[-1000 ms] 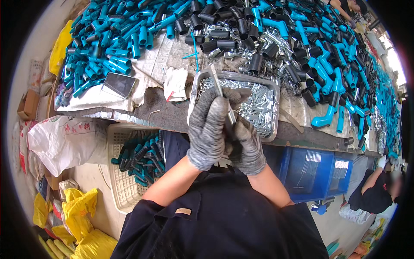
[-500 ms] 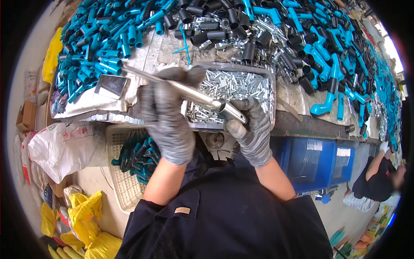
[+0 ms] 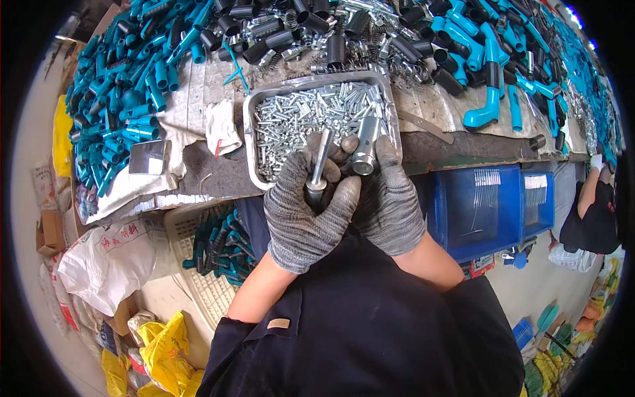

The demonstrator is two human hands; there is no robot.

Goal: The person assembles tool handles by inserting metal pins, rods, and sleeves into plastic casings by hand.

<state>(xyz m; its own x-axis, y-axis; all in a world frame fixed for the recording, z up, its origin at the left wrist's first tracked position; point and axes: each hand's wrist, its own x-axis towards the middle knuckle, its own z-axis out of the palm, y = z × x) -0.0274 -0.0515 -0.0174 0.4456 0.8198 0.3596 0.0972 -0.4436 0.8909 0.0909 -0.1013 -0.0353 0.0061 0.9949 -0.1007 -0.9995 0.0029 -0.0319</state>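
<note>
Both my hands wear grey knit gloves and meet over the near edge of a metal tray (image 3: 249, 126) of small silvery pins (image 3: 317, 106). My left hand (image 3: 301, 212) is closed around a slim shiny metal rod (image 3: 322, 155), which points up and away from a thicker, darker lower end. My right hand (image 3: 390, 205) grips a wider silvery metal tube (image 3: 366, 147), its open round end tilted toward me. The two metal pieces are apart from each other. My fingers hide the lower end of the rod.
Teal plastic handles (image 3: 149, 86) heap at the left, more teal and black parts (image 3: 489, 73) at the right. Black sleeves (image 3: 336, 51) and springs lie behind the tray. A phone (image 3: 147, 157), white glove (image 3: 222, 129), flat metal strip (image 3: 426, 126) and blue bins (image 3: 476, 212) are nearby.
The long metal piece that slanted across both hands is no longer seen so; a rod and a tube now show separately. My left hand has come right and down, nearer my right hand.
</note>
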